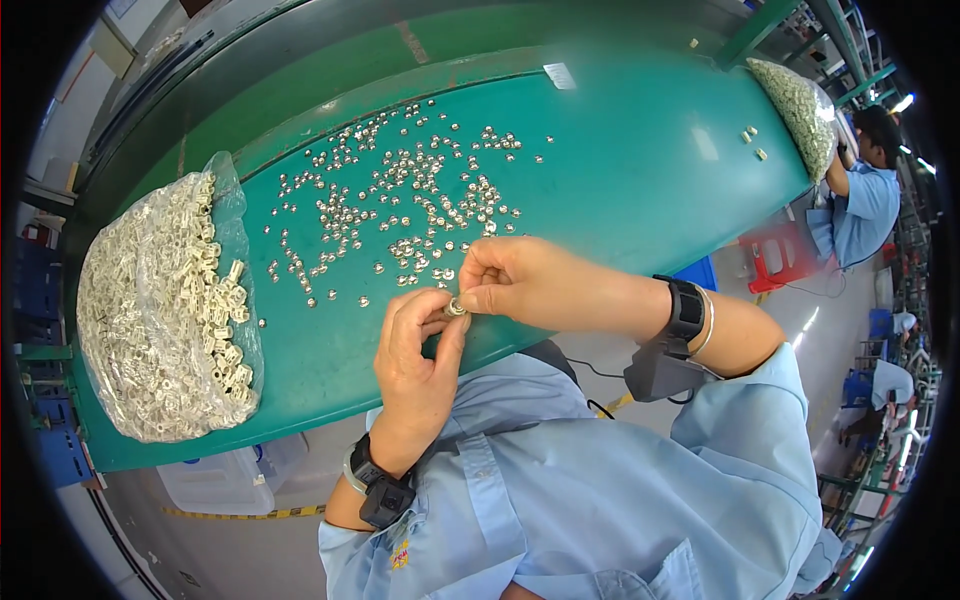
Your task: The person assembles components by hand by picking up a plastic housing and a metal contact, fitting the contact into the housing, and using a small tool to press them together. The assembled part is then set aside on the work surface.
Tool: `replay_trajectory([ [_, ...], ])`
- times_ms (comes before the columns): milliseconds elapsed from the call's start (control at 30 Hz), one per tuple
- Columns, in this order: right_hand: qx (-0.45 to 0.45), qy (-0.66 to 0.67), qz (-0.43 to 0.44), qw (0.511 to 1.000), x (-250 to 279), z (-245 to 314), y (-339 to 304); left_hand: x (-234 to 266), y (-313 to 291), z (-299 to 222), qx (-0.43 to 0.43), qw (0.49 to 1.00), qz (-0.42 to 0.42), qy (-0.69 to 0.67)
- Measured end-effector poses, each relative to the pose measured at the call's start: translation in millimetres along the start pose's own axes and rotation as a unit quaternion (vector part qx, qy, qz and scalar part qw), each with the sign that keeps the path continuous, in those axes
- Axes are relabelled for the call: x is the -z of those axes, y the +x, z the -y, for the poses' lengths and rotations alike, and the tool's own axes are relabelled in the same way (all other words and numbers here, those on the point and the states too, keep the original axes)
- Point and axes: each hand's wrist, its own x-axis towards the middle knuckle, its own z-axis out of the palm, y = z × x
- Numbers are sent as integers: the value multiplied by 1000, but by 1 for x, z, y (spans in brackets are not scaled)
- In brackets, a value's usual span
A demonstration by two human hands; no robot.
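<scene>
My left hand pinches a small cream plastic part between thumb and fingertips, at the near edge of the green table. A shiny metal piece shows at the top of that part. My right hand meets it from the right, its thumb and forefinger closed at the metal piece; the fingertips partly hide both. Just beyond my hands, many small round metal pieces lie scattered. To the left, a transparent plastic bag lies with its mouth spread, full of cream plastic parts.
The green table runs from left to far right. At its right end stands another full bag, with a few loose parts near it. A co-worker in blue sits beyond. A red stool and a plastic bin stand below.
</scene>
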Motion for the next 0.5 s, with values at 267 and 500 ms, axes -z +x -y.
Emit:
replay_trajectory([
  [267, -38, -47, 55, 997, 10, 15, 4, 0, 0, 1, -14, 1000, 1, 13],
  [500, -22, -110, 97, 989, 18, 26, 8, 0, 0, 1, -26, 1000, 4, 15],
])
